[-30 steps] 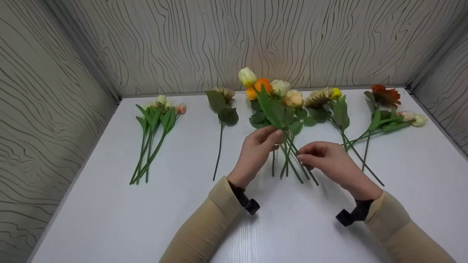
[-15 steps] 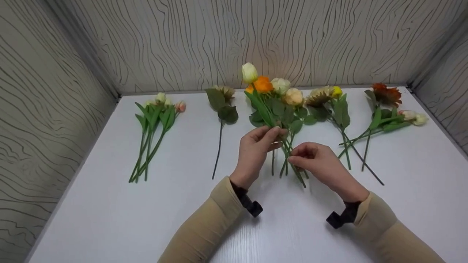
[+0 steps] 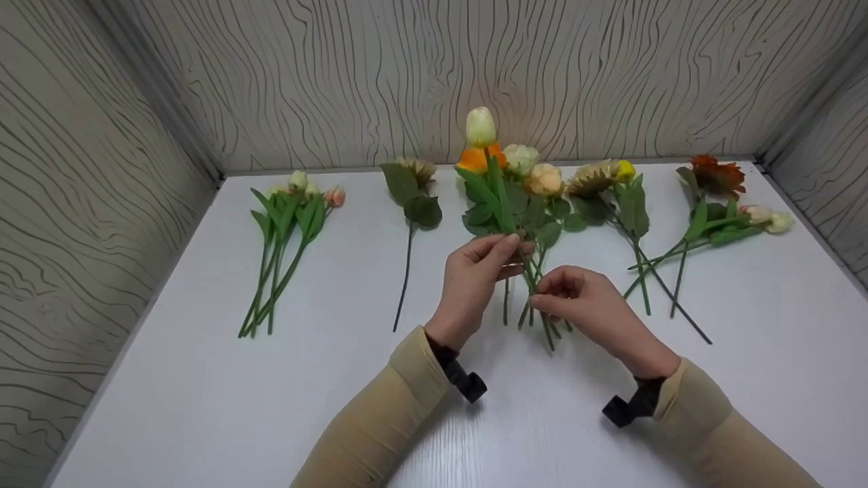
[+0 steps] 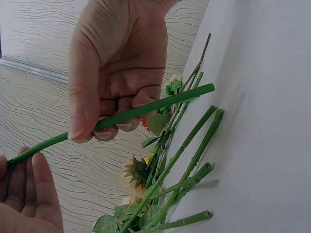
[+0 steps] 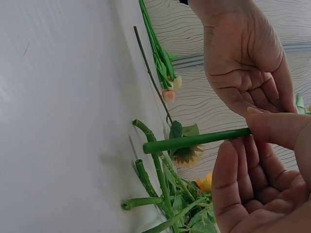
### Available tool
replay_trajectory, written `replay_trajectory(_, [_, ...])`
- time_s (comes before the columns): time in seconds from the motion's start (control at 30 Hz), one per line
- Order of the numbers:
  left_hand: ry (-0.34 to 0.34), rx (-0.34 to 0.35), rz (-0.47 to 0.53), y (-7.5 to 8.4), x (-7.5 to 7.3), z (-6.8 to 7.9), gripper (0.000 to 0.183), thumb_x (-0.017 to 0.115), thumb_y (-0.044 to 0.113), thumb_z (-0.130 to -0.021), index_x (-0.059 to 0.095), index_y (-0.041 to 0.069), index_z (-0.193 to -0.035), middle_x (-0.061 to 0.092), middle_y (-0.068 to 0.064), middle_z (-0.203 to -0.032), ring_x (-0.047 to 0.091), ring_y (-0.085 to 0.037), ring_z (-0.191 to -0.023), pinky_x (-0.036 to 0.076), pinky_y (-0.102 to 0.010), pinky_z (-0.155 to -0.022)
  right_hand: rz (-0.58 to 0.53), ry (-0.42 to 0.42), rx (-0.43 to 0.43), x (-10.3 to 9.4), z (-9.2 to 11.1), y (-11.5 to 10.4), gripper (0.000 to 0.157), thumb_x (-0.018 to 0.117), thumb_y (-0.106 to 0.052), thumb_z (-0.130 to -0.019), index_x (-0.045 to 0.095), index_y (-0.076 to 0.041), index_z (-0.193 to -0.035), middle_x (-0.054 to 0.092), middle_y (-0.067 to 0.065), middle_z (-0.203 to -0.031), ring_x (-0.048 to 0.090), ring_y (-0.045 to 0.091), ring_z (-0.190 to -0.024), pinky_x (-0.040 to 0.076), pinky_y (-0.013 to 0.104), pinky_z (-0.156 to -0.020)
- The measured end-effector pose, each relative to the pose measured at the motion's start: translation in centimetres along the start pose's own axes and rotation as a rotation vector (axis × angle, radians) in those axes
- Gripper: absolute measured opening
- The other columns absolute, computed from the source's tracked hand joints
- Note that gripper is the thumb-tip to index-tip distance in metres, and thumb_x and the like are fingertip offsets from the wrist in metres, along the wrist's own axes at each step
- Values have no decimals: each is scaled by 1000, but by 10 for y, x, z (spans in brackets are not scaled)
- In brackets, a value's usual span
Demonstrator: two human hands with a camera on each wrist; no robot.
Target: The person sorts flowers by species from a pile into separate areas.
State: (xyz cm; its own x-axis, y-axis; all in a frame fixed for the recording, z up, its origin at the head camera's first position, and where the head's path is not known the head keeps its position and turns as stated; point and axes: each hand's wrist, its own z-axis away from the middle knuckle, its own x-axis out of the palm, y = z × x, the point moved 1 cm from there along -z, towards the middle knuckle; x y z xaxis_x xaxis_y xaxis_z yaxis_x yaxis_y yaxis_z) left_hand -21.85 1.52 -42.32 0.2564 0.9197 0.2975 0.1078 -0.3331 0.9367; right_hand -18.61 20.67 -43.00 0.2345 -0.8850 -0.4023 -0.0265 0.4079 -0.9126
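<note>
- Evidently the left hand point(image 3: 475, 281) has thumb and fingertips pinched together on the stem point(image 4: 170, 101) of a white tulip point(image 3: 481, 127), just below its leaves; the bloom points away from the person, over the white table point(image 3: 203, 407), and overlaps an orange flower point(image 3: 472, 161) in the head view.
- Likewise the right hand point(image 3: 586, 298) pinches that stem lower down, thumb against fingers; the cut end juts out past this grip.
- Beyond the hands lie the orange flower, a cream flower point(image 3: 521, 159) and a peach flower point(image 3: 544, 179); from the head their stems seem to cross the held one; both wrist views show it raised clear of them.
- The left wrist view gives the right hand's palm side, hidden from above; the right wrist view gives the left hand's palm side and the blunt stem end close up.
- Farther out, a tulip bunch point(image 3: 288, 213) and a lone beige sunflower point(image 3: 422, 173) lie to the left; a rust-red flower point(image 3: 717, 176) lies far right.
</note>
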Motion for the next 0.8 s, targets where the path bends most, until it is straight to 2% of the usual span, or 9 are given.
replay_trajectory(0.2, [-21, 41, -67, 8, -8, -2, 21, 66, 26, -102, 79, 10, -109, 76, -10, -102, 70, -27, -101, 58, -39, -90, 25, -32, -28, 0, 1, -3, 39, 74, -43, -95, 69, -9, -114, 67, 11, -97, 62, 31, -84, 53, 38, -70])
replay_trajectory(0.3, [-18, 61, -143, 17, -21, -4, 22, 66, 27, -103, 78, 10, -108, 75, -10, -100, 70, -28, -98, 58, -39, -88, 7, -41, -44, -2, 1, -4, 44, 69, -44, -98, 68, -6, -120, 68, 15, -104, 64, 29, -91, 56, 41, -77])
replay_trajectory(0.37, [-10, 69, -216, 26, -36, -5, 22, 65, 26, -103, 78, 9, -108, 74, -9, -99, 69, -29, -97, 58, -38, -87, -14, -35, -48, -4, 1, -4, 44, 67, -43, -99, 67, -5, -122, 67, 18, -107, 64, 31, -94, 57, 42, -80])
replay_trajectory(0.47, [25, 60, -320, 42, -66, -10, 23, 65, 27, -103, 76, 7, -108, 74, -9, -99, 69, -30, -97, 58, -38, -86, -49, -24, -48, -7, 1, -3, 44, 66, -42, -101, 66, -4, -123, 67, 21, -111, 64, 35, -100, 57, 43, -82])
replay_trajectory(0.53, [70, 37, -409, 53, -92, -13, 25, 65, 29, -103, 76, 7, -109, 73, -9, -99, 69, -28, -96, 58, -38, -86, -62, -18, -47, -9, 0, -3, 45, 66, -41, -101, 66, -2, -124, 67, 21, -111, 64, 36, -102, 57, 43, -82])
replay_trajectory(0.67, [178, -53, -613, 71, -149, -19, 27, 63, 32, -104, 75, 8, -109, 73, -8, -99, 69, -23, -94, 59, -40, -85, -83, -11, -48, -10, -1, -1, 47, 66, -40, -101, 65, 1, -125, 66, 21, -110, 65, 31, -100, 58, 44, -82])
replay_trajectory(0.8, [255, -160, -795, 82, -205, -20, 32, 60, 31, -106, 75, 4, -115, 73, -15, -106, 69, -29, -98, 58, -41, -85, -92, -9, -53, -11, -2, -1, 45, 66, -38, -101, 65, 2, -124, 66, 22, -109, 65, 27, -98, 58, 42, -81])
